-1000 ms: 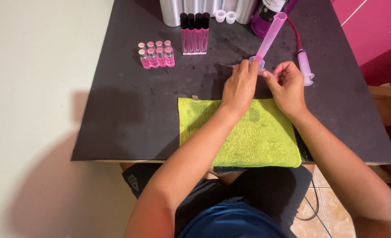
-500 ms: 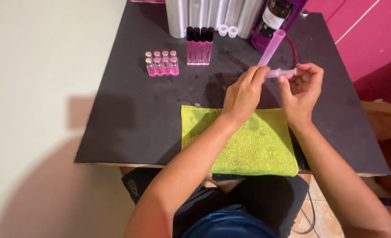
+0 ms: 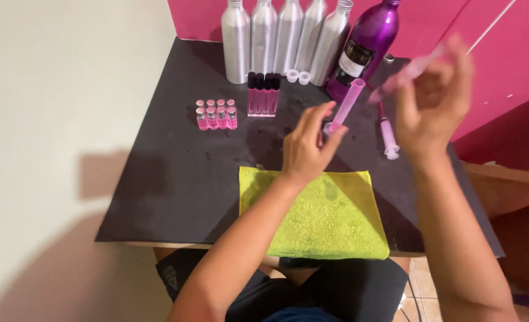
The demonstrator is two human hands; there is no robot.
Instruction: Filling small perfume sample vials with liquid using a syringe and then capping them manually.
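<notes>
Pink and translucent, a slim tube is pinched in the fingers of the raised right hand, blurred and lifted well above the table; the left hand has its fingers closed narrow round the base of a pink syringe that stands tilted, tip down on the black surface. Just beside lies a second syringe, with a green towel near the wrists. Further out stand small pink vials, taller black-capped tubes, silver bottles and a purple bottle. Judging by its lean, the syringe could slip or tip and spill pink liquid if the light hold shifts
</notes>
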